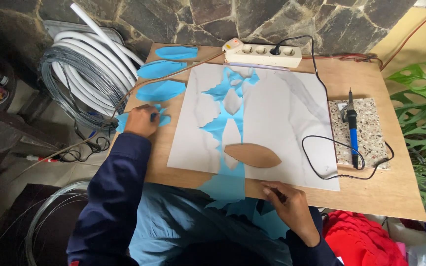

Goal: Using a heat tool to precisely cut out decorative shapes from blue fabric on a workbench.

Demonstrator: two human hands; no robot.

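My left hand rests on the left side of the wooden board, its fingers closed on a blue leaf-shaped cutout. Three more blue leaf cutouts lie in a row beyond it. My right hand sits at the board's near edge, fingers curled, pinching the edge of the blue sheet that hangs off the board. That sheet, with leaf-shaped holes, lies across a white marbled tile. A brown leaf template rests on the tile near the sheet.
A blue-handled soldering iron lies on a speckled stone slab, its black cord looping over the tile. A white power strip sits at the far edge. Coils of wire and white tubing stand left; red cloth lower right.
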